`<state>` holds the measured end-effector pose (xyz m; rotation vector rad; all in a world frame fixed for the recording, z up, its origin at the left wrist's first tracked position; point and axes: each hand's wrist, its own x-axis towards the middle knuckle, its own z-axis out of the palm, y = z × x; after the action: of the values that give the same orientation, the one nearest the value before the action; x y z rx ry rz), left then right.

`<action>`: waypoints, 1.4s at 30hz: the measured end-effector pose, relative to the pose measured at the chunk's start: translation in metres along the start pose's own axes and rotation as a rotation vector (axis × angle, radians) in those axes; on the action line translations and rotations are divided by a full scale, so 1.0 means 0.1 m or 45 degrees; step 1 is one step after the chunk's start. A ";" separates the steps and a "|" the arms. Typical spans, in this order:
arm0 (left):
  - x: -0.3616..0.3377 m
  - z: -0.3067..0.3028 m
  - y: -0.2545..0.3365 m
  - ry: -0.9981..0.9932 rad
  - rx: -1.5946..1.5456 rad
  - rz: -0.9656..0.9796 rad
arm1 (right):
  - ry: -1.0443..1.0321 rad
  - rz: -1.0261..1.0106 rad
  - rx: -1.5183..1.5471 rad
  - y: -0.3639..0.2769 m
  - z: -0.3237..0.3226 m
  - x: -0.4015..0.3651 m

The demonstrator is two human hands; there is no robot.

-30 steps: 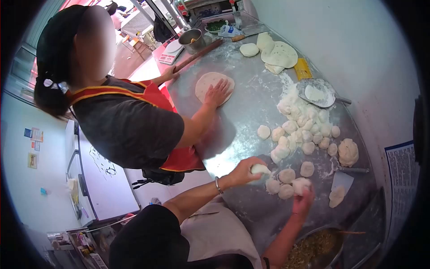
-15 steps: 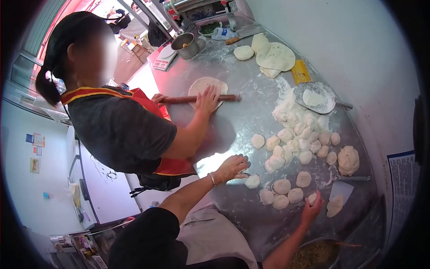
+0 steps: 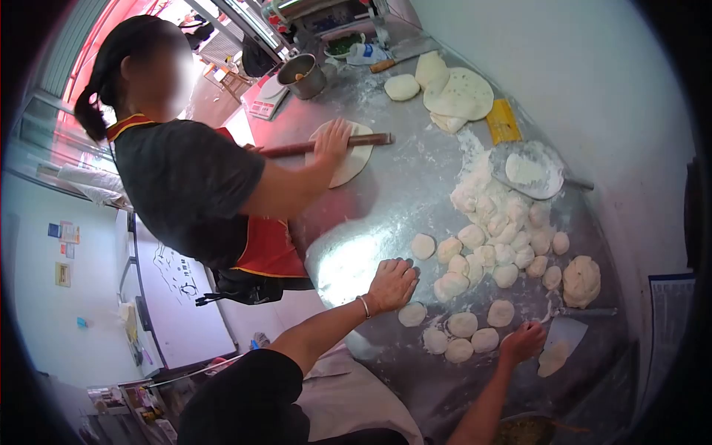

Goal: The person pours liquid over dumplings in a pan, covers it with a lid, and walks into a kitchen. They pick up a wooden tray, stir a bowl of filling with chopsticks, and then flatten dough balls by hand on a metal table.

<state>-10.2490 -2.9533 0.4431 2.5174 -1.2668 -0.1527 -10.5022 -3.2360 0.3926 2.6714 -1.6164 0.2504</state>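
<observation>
Toward the far left corner of the worktop (image 3: 400, 194), a steel pot (image 3: 305, 89) stands just beside a white scale (image 3: 265, 106), with a bowl of greens (image 3: 338, 56) nearer the far edge. A wooden-handled blade (image 3: 383, 65) lies to its right, and a flat yellow piece (image 3: 502, 123) along the right edge. Beyond the left edge stands a whiteboard (image 3: 172, 304) bearing black marks.

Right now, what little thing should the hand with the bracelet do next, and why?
Maybe lift the left hand straight up a little. Its back is toward us, hiding whatever is beneath, and a round of dough lies right beside it, so going straight up might avoid squashing that piece.
</observation>
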 end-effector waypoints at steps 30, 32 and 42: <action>-0.80 -0.41 0.06 -0.148 -0.911 -0.388 | -0.407 0.284 1.412 -0.26 -1.05 -0.58; -0.85 -0.21 -0.09 -0.128 -0.949 -0.377 | -0.589 0.301 1.443 -0.34 -1.11 -0.85; -1.20 0.20 -0.17 -0.148 -0.830 -0.299 | -0.682 0.419 1.399 -0.22 -0.94 -2.15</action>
<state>-10.3126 -2.8527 0.4131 2.0858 -0.7766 -0.6580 -10.5934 -3.0282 0.4571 3.3691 -2.7094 0.6228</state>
